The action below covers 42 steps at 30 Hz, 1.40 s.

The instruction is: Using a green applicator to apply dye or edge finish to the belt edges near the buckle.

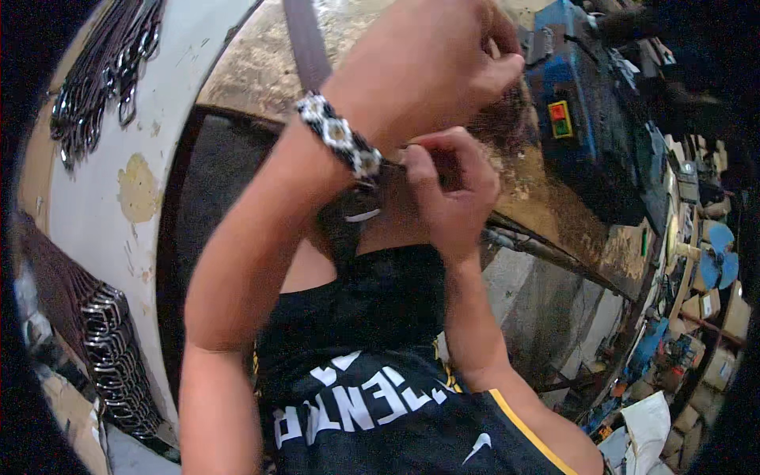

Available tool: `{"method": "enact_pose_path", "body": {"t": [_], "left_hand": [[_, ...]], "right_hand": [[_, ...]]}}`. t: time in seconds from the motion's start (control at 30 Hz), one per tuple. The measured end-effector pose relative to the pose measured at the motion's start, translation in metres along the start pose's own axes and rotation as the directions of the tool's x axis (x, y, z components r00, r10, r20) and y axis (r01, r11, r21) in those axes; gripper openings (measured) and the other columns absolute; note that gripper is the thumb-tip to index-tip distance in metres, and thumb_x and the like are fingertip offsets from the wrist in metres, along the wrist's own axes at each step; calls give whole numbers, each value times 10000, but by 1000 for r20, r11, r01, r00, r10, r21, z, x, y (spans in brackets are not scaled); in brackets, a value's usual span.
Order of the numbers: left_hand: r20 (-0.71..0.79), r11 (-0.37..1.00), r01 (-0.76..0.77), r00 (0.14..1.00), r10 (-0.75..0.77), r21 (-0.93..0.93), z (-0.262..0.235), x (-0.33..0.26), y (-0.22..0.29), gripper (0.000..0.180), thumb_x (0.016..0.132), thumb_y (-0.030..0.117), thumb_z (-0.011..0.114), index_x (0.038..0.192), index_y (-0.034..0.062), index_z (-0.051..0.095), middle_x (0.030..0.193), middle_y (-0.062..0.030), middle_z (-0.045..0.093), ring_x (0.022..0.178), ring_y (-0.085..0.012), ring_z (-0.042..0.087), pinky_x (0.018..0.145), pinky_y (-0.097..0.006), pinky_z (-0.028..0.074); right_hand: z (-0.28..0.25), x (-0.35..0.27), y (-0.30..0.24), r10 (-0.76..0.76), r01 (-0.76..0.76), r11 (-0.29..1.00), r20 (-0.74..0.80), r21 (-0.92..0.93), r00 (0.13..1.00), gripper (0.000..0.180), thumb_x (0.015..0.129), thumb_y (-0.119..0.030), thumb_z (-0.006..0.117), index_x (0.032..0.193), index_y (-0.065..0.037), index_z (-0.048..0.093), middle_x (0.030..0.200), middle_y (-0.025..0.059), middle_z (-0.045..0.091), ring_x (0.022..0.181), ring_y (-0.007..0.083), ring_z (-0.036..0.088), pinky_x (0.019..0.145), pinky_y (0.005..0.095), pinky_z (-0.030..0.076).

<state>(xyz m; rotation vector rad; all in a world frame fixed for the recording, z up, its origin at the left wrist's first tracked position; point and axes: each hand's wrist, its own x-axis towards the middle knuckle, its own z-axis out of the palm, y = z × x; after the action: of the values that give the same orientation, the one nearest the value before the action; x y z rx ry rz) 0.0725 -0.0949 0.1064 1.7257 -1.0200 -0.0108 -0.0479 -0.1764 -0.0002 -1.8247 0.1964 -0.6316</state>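
My left hand (447, 67) reaches across the top of the view, its fingers curled and thumb pressed toward them; anything in them is too hidden to make out. A black and white patterned bracelet (339, 134) circles the left wrist. Below it, my right hand (459, 186) is closed in a pinch, thumb against forefinger, near the bracelet's lower end. A thin dark bit shows at those fingertips, too small to name. A flat dark strap (305, 43) lies on the worn wooden bench (253, 67), partly behind the left forearm.
At the right stands a blue machine (582, 87) with a red and green switch (560, 119). Dark straps with shiny metal buckles (111, 332) hang at the left, beside a peeling white panel (138, 190). A blue fan (719, 257) and boxes (703, 305) crowd the far right.
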Motion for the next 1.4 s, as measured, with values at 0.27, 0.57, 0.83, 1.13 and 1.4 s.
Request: {"method": "enact_pose_path", "body": {"t": [0.27,0.57,0.83,1.13,1.4], "left_hand": [[-76,979,163,985,-155,118,-34,-14,-54,186,932,103,690,1030,-51,726,871,-101,728,751,-127,663,693,-274,538],[29,827,45,997,-74,560,-20,-92,-32,243,745,117,805,971,65,732,1286,-146,626,1319,-369,497,1124,-456,379],[-196,905,214,969,-150,367,-16,-111,-41,95,807,62,768,891,27,741,1227,-140,664,1205,-311,596,1045,-397,454],[-418,924,359,866,-275,134,-13,-138,-40,89,876,37,732,945,-20,733,1173,-141,704,1121,-227,646,1019,-350,464],[-409,921,377,859,-307,100,-15,-143,-36,86,874,32,731,946,-15,734,1134,-135,716,1086,-220,654,1000,-346,472]], "right_hand": [[-4,0,11,15,3,984,-101,177,995,79,918,-70,642,966,-10,619,965,106,693,810,172,663,748,302,540],[-2,8,4,123,-22,883,-186,469,975,139,1021,-129,585,1071,-3,557,1008,83,656,745,84,603,672,241,539],[4,2,6,80,-49,978,-144,205,986,127,986,-140,630,1027,-21,620,973,71,674,768,112,618,690,270,512],[13,3,3,-46,41,997,-65,-72,997,108,941,-113,655,995,-21,635,926,122,679,819,260,670,729,360,526],[17,2,2,-76,71,991,-37,-112,996,100,935,-108,659,988,-26,638,923,122,681,836,279,682,740,370,529]]}}
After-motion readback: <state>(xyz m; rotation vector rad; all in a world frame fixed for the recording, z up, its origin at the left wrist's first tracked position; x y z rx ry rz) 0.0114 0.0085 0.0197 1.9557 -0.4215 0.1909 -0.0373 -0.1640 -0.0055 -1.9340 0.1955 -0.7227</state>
